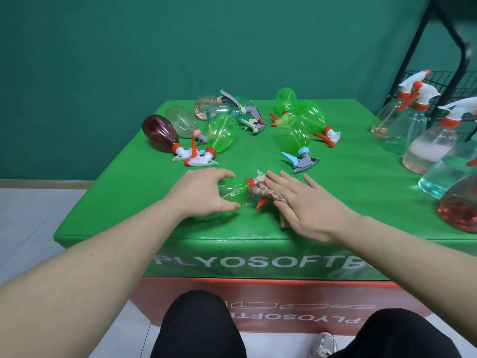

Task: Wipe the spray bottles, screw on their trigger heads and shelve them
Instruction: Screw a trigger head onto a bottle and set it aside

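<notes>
Wiping is the step in hand: your left hand (204, 192) grips the green bottle (232, 193) lying at lower centre of the surface (348, 202), and your right hand (302, 200) presses flat, fingers straight, on the cloth (268, 193) over its trigger head. Next, I think, rub the cloth along the bottle, then check the orange collar (249, 182) is tight.

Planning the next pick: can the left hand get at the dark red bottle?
Probably yes. The dark red bottle lies ahead with open mat between, but the left hand must first release the green bottle.
</notes>
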`<action>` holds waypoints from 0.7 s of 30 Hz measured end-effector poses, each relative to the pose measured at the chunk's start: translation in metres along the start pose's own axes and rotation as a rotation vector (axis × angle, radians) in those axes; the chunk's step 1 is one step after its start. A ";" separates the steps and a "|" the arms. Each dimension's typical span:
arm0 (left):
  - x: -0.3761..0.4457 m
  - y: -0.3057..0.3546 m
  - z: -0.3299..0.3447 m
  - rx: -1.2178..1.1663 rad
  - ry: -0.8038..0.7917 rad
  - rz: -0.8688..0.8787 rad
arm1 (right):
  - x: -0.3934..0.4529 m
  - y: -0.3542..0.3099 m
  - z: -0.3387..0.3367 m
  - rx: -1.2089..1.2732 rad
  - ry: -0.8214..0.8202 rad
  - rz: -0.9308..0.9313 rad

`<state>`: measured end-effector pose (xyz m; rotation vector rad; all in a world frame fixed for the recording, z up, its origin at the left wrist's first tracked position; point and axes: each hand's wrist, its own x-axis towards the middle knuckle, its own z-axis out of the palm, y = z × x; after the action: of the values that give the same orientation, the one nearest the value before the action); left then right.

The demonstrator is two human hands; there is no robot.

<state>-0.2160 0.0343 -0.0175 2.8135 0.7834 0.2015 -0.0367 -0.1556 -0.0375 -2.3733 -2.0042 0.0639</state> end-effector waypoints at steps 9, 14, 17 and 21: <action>0.001 0.003 -0.001 0.019 -0.009 -0.003 | -0.017 -0.021 0.013 -0.058 0.030 -0.137; -0.003 0.002 0.002 0.014 0.032 -0.009 | -0.014 -0.022 0.014 -0.101 0.052 -0.200; -0.004 0.001 0.003 0.006 0.044 -0.010 | -0.010 -0.018 0.014 -0.068 0.093 -0.154; -0.008 -0.002 0.006 -0.012 0.073 -0.013 | -0.005 -0.011 0.012 0.058 0.182 -0.044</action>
<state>-0.2227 0.0311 -0.0241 2.8029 0.8124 0.3070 -0.0486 -0.1590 -0.0494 -2.2113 -1.9422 -0.0909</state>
